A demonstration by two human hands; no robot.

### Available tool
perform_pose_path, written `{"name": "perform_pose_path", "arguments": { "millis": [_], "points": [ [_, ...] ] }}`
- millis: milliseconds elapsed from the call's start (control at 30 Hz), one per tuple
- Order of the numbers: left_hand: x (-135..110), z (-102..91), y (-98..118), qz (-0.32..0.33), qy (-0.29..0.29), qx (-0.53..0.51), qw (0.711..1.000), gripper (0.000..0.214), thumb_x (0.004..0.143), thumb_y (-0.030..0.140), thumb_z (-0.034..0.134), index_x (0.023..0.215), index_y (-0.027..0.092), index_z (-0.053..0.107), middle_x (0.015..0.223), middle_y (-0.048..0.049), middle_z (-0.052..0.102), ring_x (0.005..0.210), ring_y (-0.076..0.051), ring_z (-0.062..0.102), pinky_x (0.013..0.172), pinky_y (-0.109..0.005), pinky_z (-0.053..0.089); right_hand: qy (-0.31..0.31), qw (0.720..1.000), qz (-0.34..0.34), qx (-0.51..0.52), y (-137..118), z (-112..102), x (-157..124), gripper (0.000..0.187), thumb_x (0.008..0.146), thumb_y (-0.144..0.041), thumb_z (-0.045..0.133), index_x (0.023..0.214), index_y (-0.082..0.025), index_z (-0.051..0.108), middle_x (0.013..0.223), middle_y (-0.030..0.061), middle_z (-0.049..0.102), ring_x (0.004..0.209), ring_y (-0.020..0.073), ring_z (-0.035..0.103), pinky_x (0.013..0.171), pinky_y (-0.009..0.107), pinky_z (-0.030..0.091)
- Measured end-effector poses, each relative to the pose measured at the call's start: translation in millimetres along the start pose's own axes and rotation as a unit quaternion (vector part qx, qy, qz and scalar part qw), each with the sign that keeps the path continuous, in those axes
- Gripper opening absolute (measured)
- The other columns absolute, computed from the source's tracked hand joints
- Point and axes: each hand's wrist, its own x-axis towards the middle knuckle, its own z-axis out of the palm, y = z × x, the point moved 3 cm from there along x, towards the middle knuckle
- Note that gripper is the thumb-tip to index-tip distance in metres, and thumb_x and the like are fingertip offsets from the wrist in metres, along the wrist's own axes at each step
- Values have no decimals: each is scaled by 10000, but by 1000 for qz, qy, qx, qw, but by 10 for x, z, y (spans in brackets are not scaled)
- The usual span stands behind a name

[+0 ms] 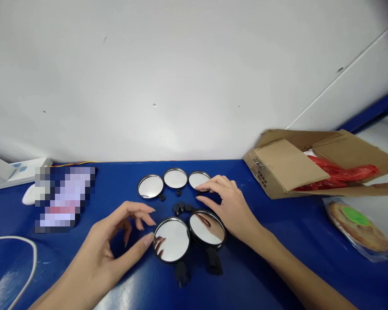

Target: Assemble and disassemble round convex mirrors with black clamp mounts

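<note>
Three round black-rimmed mirrors stand in a row at the back: a left mirror point(150, 187), a middle mirror point(175, 178) and a right mirror point(198, 180). Two more, a front left mirror point(171, 241) and a front right mirror point(207, 228), have black mounts. My left hand point(116, 241) is open, its thumb tip at the rim of the front left mirror. My right hand point(228, 204) reaches to the back right mirror, fingers over its lower edge and thumb apart below, near its small knob. Small black parts point(181, 207) lie between the rows.
An open cardboard box point(291, 165) with a red plastic bag point(342, 172) stands at the right. Before it lies a wrapped round item point(358, 226) with a green label. To the left are a blurred-out phone-like object point(64, 198), a white mouse-like object point(29, 194) and a white cable point(34, 254).
</note>
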Motion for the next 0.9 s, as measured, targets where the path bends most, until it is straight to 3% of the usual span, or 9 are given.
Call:
{"name": "perform_pose_path", "arguments": {
  "millis": [167,300,400,467,600,767,900],
  "points": [
    [-55,-10,79,73,-21,68,995,471,1084,413,807,1515,460,623,1481,-18,733,1223,-278,699,1019,-402,620,14,1000,2,7,-21,-43,4,99,1108,-263,761,1145,-324,831,1177,29,825,1131,296,747,1060,513,485],
    [-108,47,58,102,-66,53,991,539,1114,312,735,1590,495,561,1672,-29,656,1576,-339,594,1304,-566,545,26,1000,3,6,-33,-88,5,112,1132,-278,728,1151,-318,831,1162,33,821,1112,297,736,1045,510,476],
    [-121,103,26,108,-96,77,986,664,1112,308,724,1687,526,472,1781,-41,575,1667,-380,529,1354,-669,490,21,1000,-2,4,-38,-95,7,110,1119,-251,736,1136,-306,830,1160,36,824,1104,294,729,1020,494,475],
    [-108,130,24,100,-116,93,984,764,1099,331,752,1754,527,410,1831,-55,528,1673,-406,529,1331,-663,525,15,1000,-7,3,-44,-92,7,128,1118,-225,729,1139,-306,826,1161,27,826,1108,287,721,1014,483,472],
    [-73,152,39,65,-150,64,985,866,1078,427,820,1805,539,363,1842,-70,524,1550,-417,663,1132,-526,711,14,1000,-13,-4,-68,-97,-2,203,1158,-190,632,1183,-295,803,1149,31,820,1091,280,701,981,467,468],
    [-55,163,3,40,-161,42,985,710,1162,463,719,1775,583,381,1784,-23,580,1609,-368,601,1322,-584,547,26,999,-28,-22,-105,-119,-19,204,1170,-203,606,1181,-281,794,1137,45,808,1072,280,691,956,461,476],
    [-47,169,-51,18,-140,42,989,753,1114,472,806,1746,592,415,1729,-12,631,1548,-359,645,1311,-594,540,38,999,-34,-18,-115,-128,-21,203,1165,-199,607,1188,-280,792,1140,46,795,1075,281,695,967,473,490]
  ]
}}
